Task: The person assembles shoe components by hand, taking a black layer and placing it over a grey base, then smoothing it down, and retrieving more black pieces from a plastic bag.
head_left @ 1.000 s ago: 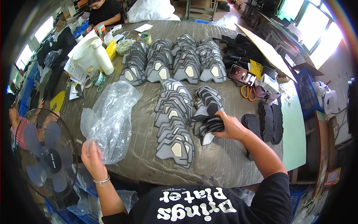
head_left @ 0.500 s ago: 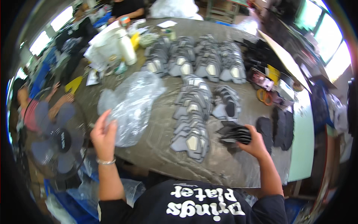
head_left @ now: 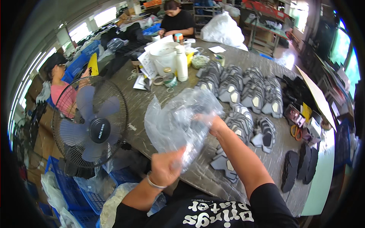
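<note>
A clear plastic bag (head_left: 178,123) is lifted over the near edge of the table. My left hand (head_left: 165,167) grips its lower end. My right hand (head_left: 215,123) is pushed into the bag's upper end and is seen through the film; whether it still holds the dark pieces is not clear. Right of my right forearm lie rows of grey shoe-upper pieces (head_left: 237,127) with pale patches, and more stacks (head_left: 243,87) of them spread farther back on the table (head_left: 152,95).
A black standing fan (head_left: 89,125) is close at my left. Blue crates (head_left: 72,186) sit below it. A white bottle (head_left: 181,64), a bucket and tape rolls stand at the back left. Black insoles (head_left: 300,169) and orange scissors (head_left: 296,131) lie right. Two other people work beyond.
My right hand picked dark pieces off the table and swung left into the bag. My left hand lifted the bag off the table. My view turned left toward the fan.
</note>
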`<state>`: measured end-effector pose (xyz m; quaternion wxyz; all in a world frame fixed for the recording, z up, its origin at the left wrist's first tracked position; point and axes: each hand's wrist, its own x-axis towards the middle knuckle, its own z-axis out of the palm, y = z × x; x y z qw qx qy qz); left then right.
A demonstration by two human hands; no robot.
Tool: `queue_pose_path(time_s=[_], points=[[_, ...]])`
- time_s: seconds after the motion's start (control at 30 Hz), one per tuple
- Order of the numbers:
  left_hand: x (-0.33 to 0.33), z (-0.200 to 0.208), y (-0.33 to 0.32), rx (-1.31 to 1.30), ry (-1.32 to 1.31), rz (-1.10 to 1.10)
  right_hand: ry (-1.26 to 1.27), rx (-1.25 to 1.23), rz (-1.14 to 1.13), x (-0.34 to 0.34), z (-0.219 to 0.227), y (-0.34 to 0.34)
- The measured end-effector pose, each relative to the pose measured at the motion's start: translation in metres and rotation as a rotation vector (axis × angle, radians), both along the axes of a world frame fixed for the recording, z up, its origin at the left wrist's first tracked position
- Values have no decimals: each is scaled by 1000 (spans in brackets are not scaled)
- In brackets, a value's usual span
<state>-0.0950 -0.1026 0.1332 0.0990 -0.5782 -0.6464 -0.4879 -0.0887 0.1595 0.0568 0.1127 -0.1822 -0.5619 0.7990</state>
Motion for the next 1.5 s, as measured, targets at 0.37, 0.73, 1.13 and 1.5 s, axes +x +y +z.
queue_pose_path(time_s=[0.37,0.73,1.13,1.5], points=[[27,-95,-26,-580,-187,-502,-149,369,-359,-58,-27,-56],[5,-85,-53,-720,-822,-993,-79,513,-320,-108,-23,-80],[-57,-149,-43,43,-1558,306,72,803,-273,-111,-43,-101],[-32,-115,-84,52,-353,1061,-98,970,-330,-146,-81,-26]])
